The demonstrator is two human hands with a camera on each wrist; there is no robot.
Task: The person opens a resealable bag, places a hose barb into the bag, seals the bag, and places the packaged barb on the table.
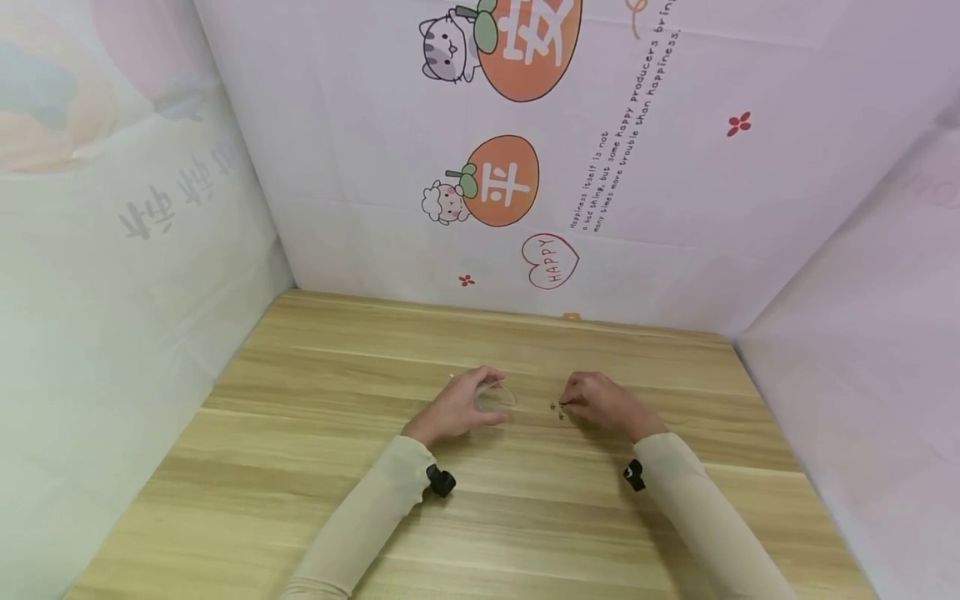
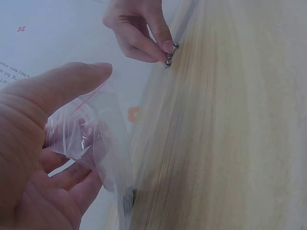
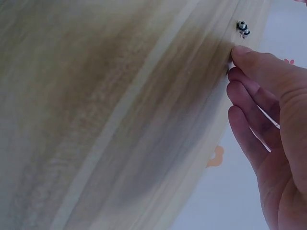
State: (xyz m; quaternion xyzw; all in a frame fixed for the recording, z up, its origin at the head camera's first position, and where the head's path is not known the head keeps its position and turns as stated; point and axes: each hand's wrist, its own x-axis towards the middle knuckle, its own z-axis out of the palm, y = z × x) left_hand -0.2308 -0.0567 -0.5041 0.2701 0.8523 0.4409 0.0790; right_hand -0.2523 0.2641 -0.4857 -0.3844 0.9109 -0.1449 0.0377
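"How do we hold the clear bag (image 2: 108,139)?"

"Within our loosely curved left hand (image 1: 459,407), perhaps keeping it spread. Our right hand (image 1: 602,403) pinches a metal piece (image 2: 170,56), other pieces (image 3: 242,28) just beside that grip."

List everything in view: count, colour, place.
Wooden table: 1, light brown, lower head view
Clear plastic bag: 1, transparent with red line, in left hand
Small metal parts: at least 2, silver and dark, beside right hand
Wall sheets: 3, white, around table
Fruit prints: 2, orange, back sheet
Animal prints: 2, grey-white and white, beside fruit
Heart print: 1, red, below fruit
Wrist devices: 2, black, at cuffs
Sleeves: 2, cream, forearms
Hands: 2, bare, above table; right's grip unclear
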